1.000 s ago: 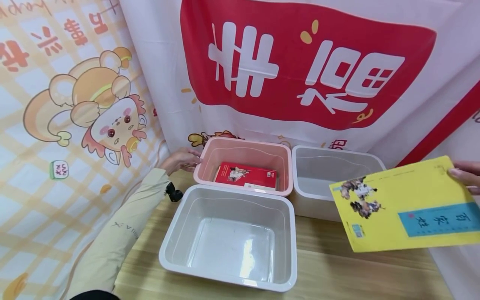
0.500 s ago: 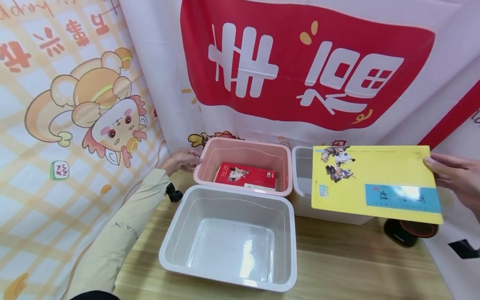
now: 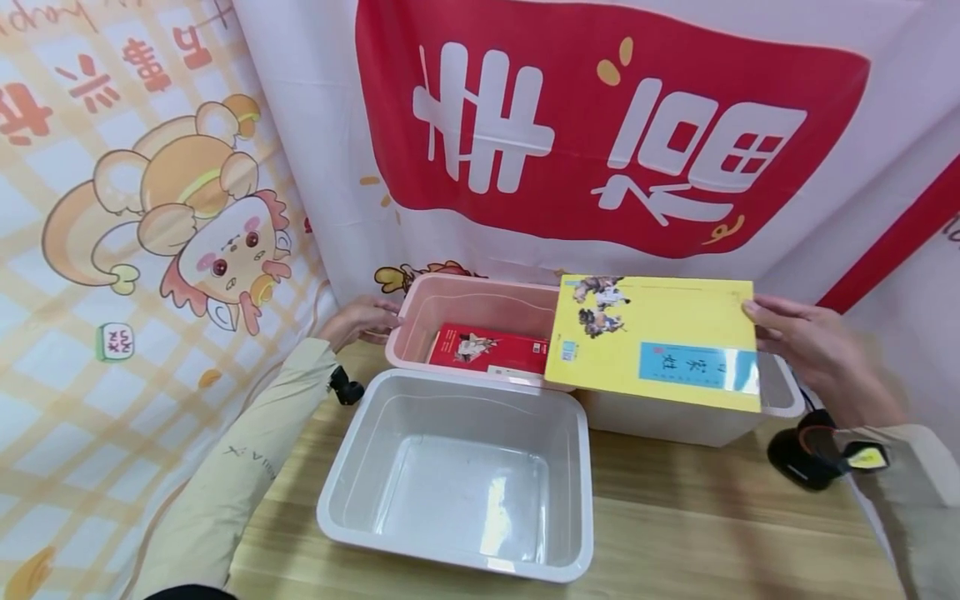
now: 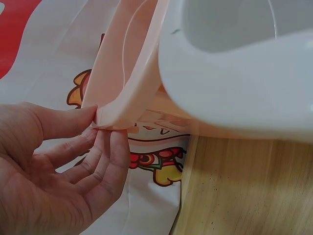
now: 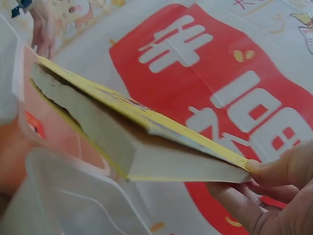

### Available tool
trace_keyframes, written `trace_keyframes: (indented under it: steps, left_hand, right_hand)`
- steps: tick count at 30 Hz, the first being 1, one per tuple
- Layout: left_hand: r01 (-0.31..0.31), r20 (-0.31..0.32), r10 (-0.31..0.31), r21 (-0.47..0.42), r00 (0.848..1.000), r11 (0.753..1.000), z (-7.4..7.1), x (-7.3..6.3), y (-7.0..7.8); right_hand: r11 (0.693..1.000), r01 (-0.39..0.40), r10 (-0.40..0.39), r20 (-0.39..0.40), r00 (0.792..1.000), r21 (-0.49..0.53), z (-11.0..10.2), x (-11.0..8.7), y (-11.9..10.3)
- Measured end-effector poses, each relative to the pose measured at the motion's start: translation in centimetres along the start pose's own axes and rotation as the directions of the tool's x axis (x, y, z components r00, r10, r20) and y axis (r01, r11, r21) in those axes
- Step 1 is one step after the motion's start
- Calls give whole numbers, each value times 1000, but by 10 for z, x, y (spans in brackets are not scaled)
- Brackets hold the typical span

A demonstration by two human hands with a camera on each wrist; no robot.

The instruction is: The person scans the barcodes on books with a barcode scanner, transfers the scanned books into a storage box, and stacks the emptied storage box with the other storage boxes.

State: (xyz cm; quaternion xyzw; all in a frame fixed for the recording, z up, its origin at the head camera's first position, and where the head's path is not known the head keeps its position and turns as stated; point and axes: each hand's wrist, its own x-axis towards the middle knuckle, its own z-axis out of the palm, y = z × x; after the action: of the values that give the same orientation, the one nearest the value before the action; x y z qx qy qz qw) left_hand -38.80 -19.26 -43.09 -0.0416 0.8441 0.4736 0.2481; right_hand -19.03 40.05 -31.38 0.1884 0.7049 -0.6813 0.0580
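Observation:
My left hand [image 4: 73, 166] pinches the rim of the pink bin [image 4: 139, 78] at its left end, thumb on top and fingers beneath. Inside that bin lies a red book [image 3: 480, 348]. With my right hand [image 3: 825, 350] I grip a yellow book [image 3: 660, 325] by its right edge. Its cover carries a blue title panel and small printed figures. The yellow book hangs over the back right bin [image 3: 675, 421], and its left end overlaps the pink bin in the head view. From the right wrist view, the book's pages [image 5: 98, 122] part slightly along the near edge.
A large grey bin [image 3: 457, 475] stands in front on the wooden table [image 3: 675, 517]. A black round object [image 3: 802, 458] sits at the table's right side. Printed cloths [image 3: 315, 125] hang behind and at the left.
My right hand has carried the yellow book leftward from the far right, over the back right bin to the pink bin's edge. My left hand stays on the pink rim.

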Motion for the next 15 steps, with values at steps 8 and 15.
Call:
trace_keyframes:
  steps: [8, 15]
  left_hand:
    - [9, -11, -9, -19, 1000, 1000, 0, 2, 0]
    - [11, -1, -11, -30, 1000, 999, 0, 4, -3]
  right_hand:
    - [999, -17, 17, 12, 1000, 38, 42, 21, 8]
    - [999, -43, 44, -45, 998, 23, 73, 35, 17]
